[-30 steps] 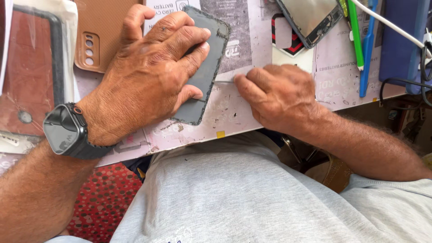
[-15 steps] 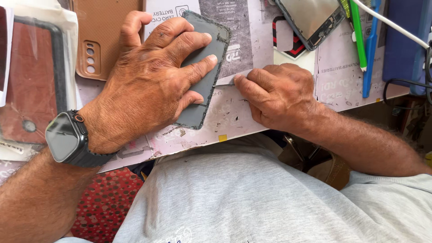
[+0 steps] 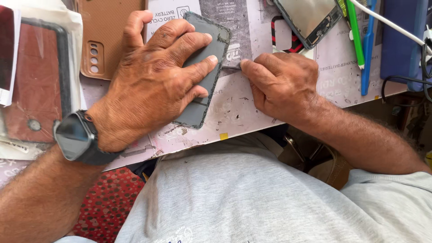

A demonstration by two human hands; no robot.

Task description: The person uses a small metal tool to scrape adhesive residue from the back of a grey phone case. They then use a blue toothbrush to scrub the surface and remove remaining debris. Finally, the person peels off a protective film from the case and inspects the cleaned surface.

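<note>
Dark grey phone panel point(image 3: 208, 67), flat, slim, with rough residue along its edges: lies tilted on the paper-covered work surface point(image 3: 234, 112), centre of the frame, slightly left of middle. Left hand point(image 3: 153, 85): spread wide, palm down, pressing on the panel; fingers point(image 3: 189, 45) splayed across its upper half, thumb at the upper left, off the panel. Black smartwatch point(image 3: 74, 139) on the left wrist, lower left of the frame. Right hand point(image 3: 281, 83): curled narrow, fingertips pinched together at the panel's right edge, gripping a thin flat tool point(image 3: 231, 66) whose tip meets that edge; most of the tool is hidden inside the hand.

Tan phone case point(image 3: 105, 40), camera cut-outs visible: upper left, partly under the left thumb. Reddish-brown item in a clear sleeve point(image 3: 38, 85): far left. Opened phone body point(image 3: 308, 20) showing a metallic inside: upper right of centre. Green tool point(image 3: 353, 36) and blue tool point(image 3: 368, 49): side by side, upper right. Blue flat object point(image 3: 402, 40) crossed by a white cable point(image 3: 387, 22): far upper right. Grey shirt point(image 3: 252, 198): fills the lower frame below the table edge.
</note>
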